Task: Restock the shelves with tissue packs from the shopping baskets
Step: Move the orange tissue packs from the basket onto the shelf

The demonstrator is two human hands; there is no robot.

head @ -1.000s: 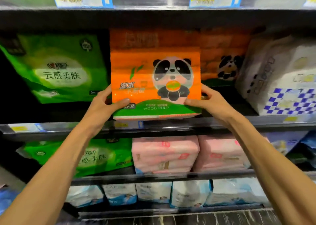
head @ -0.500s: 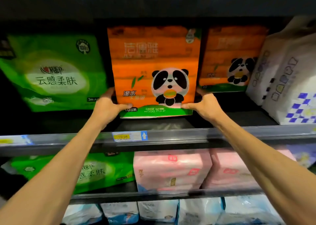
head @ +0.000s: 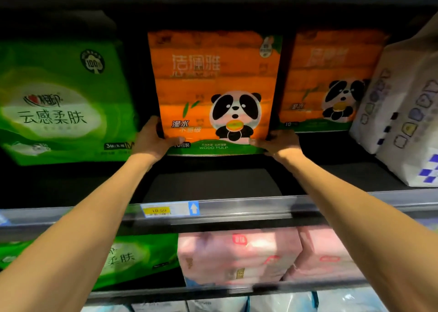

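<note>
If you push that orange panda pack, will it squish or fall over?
It probably squishes a bit: the orange panda pack shows soft bulging rows under shiny film, so it likely dents rather than cracks. It is upright and tall, with the left hand and right hand gripping its lower corners, so it might tip if let go.

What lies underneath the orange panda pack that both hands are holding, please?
Only the dark shelf board, with a price tag on its front rail. Whether the orange panda pack touches it is hidden.
</note>
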